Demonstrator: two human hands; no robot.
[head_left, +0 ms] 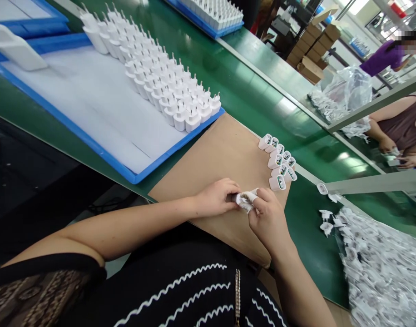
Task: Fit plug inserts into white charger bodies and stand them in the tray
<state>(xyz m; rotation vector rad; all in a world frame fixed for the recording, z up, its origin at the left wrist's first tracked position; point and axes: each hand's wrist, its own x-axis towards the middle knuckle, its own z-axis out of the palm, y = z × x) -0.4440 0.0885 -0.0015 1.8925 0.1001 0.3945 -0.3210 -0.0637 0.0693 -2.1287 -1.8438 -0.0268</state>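
Over the cardboard sheet, my left hand (219, 197) and my right hand (269, 217) meet, both closed on a small white plug charger (240, 198). My fingers hide much of it, so whether its parts are joined cannot be made out. White coverings wrap some fingertips of my right hand. Just beyond it stand several open white charger housings (276, 183) with green circuit boards inside. To the left, rows of white plug chargers (192, 119) stand pins up in a blue-rimmed tray (136, 176).
Loose white plug caps (326, 228) lie right of the cardboard (194, 170), beside a large clear bag of white plug parts (385, 268). A white object (19, 50) rests over the tray's left end. Metal rails (381, 182) cross at right. Co-workers sit across the green bench.
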